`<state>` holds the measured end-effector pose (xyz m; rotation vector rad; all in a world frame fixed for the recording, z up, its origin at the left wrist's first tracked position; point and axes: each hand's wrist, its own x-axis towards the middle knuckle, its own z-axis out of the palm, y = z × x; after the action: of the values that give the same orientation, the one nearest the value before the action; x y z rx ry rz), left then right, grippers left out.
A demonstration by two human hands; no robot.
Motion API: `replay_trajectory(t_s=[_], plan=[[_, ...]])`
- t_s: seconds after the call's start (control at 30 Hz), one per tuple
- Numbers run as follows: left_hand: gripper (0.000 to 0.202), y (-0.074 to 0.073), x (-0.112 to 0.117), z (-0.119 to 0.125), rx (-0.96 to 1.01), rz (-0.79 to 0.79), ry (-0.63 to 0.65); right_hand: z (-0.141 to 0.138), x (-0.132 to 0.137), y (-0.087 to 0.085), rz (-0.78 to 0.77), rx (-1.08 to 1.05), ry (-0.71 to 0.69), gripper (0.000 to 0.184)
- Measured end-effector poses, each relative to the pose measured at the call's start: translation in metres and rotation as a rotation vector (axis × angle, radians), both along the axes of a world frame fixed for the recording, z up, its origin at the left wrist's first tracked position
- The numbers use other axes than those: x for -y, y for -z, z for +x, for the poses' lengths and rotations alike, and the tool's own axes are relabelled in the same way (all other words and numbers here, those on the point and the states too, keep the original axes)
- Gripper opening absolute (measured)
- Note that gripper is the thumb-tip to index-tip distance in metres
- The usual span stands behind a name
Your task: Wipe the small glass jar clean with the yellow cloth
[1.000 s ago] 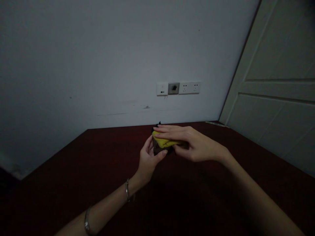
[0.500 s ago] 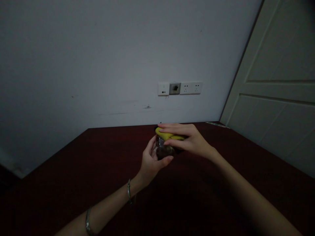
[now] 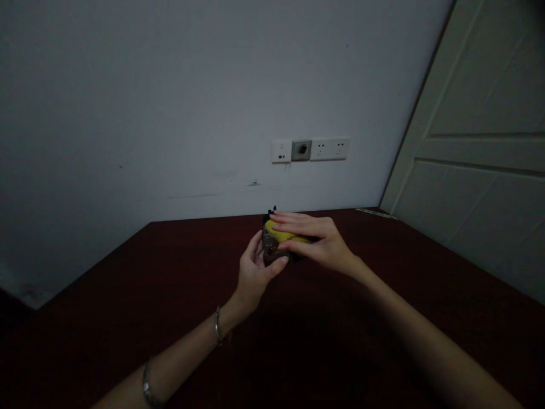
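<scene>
My left hand (image 3: 254, 272) is curled around the lower left side of a dark brown, shiny object (image 3: 269, 247) that looks like a small jar or glass, its thumb across the near side. From the right, my right hand (image 3: 321, 236) presses a soft yellow cloth (image 3: 283, 234) over the top and right of it. The cloth could also be a sponge; fingers cover most of it. Small black tips (image 3: 272, 211) poke up beyond the fingertips, and I cannot make out what they belong to. Both hands are above the dark red table.
The dark red tabletop (image 3: 191, 272) reaches back to a pale wall (image 3: 191, 113). White sockets (image 3: 330, 149) and a grey switch plate (image 3: 301, 150) sit low on that wall. A panelled door (image 3: 477, 147) stands at the right. Light is dim.
Both hands, with the brown object and yellow cloth, have shifted slightly left. The object looks turned a little, and more of the black tips shows at the top. Both grips remain.
</scene>
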<state>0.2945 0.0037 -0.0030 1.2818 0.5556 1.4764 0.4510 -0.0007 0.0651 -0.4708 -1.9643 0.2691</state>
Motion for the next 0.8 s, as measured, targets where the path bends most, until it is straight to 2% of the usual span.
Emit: replay_trajectory(t_s=[0.2, 0.33, 0.47, 0.57, 0.63, 0.73, 0.8], plan=[[0.082, 0.005, -0.005, -0.004, -0.061, 0.074, 0.088, 0.004, -0.003, 0.001, -0.116, -0.045, 0.114, 0.032], [0.082, 0.006, -0.011, -0.005, -0.062, 0.102, 0.085, 0.004, 0.000, -0.002, -0.011, 0.007, 0.049, 0.038], [0.074, 0.006, -0.012, -0.005, -0.049, 0.078, 0.042, 0.001, 0.004, -0.002, 0.123, 0.086, 0.014, 0.042], [0.070, 0.006, -0.009, -0.005, -0.050, 0.053, 0.049, -0.002, 0.002, 0.002, 0.174, 0.084, 0.039, 0.040], [0.074, 0.005, -0.007, -0.005, -0.047, 0.044, 0.074, -0.002, 0.000, 0.003, 0.160, 0.071, 0.072, 0.038], [0.080, 0.003, -0.005, -0.004, -0.050, 0.039, 0.126, 0.000, 0.002, 0.000, 0.138, 0.078, 0.155, 0.034], [0.079, 0.000, -0.003, -0.005, -0.062, 0.065, 0.145, 0.001, 0.009, -0.005, 0.176, 0.126, 0.185, 0.032]])
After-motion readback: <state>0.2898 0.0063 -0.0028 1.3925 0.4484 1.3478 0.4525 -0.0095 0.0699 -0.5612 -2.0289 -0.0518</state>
